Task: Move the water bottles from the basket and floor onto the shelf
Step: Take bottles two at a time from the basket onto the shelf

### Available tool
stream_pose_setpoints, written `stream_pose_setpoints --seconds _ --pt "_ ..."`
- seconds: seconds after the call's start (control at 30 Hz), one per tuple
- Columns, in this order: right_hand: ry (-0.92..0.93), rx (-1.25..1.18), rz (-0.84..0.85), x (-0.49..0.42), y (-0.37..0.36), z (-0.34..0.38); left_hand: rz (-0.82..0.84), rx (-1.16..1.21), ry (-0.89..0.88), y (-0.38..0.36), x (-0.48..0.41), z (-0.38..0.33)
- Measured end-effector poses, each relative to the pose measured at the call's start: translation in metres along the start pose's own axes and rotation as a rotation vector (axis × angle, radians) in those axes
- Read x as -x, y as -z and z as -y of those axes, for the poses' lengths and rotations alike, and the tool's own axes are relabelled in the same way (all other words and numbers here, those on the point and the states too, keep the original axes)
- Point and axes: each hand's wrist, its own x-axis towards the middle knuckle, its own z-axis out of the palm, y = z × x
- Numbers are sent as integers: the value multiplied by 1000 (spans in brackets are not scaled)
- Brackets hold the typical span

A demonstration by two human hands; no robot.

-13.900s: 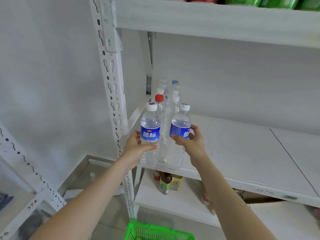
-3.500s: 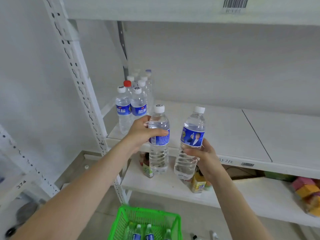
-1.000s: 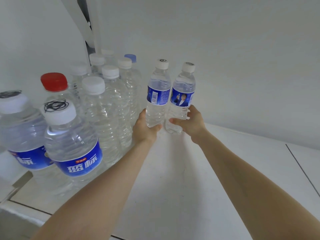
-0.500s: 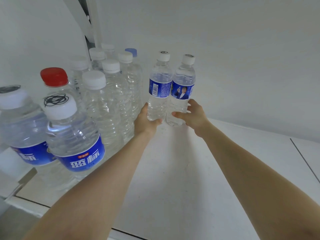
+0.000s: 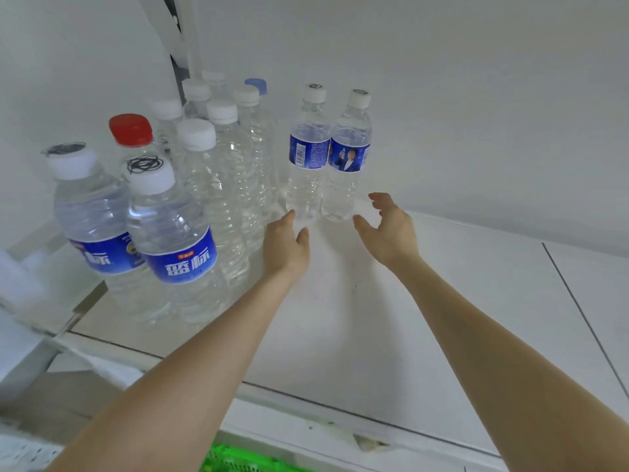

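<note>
— White laminate shelf board (image 5: 442,301), head view. Just released: left hand (image 5: 286,247) and right hand (image 5: 391,233) open, holding nothing, drawn back from pair of clear blue-labelled plastic water bottles (image 5: 308,185), gripped half a second ago.
— Standing where?
— Upright, touching, just beside cluster of clear capped bottles (image 5: 211,172). Likely another pair shelved.
— Hidden?
— Green plastic basket (image 5: 231,458), cropped at bottom edge; contents, floor unseen.

The plain white wall (image 5: 459,97) is filling the whole background, lit evenly. At the back left corner a slotted upright (image 5: 177,56) is rising against it, dark holes showing. Lower left, a short grey strip (image 5: 80,306) is slanting, too blurred to name.
</note>
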Motion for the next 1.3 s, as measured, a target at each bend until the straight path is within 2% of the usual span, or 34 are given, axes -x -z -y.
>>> stream_pose_setpoints --seconds 0.13,0.33,0.43,0.67,0.9,1.03,1.17,1.3 --pt "103 289 -27 37 11 -1 15 -276 -174 7 37 11" --pt "206 461 -58 98 21 -2 27 -575 -385 25 95 30" --pt "238 518 -61 133 25 -2 40 -649 -422 38 126 36" --pt "186 524 -72 227 28 8 70 -755 -518 77 201 53" --pt "101 506 -107 348 8 15 115 -770 -613 103 286 107" --pt "41 508 -49 421 -12 10 220 -813 -596 107 343 150" --pt "-43 522 116 490 -27 -5 348 -865 -515 113 397 187" --pt "-155 527 214 556 -41 -24 392 -908 -420 112 447 219"
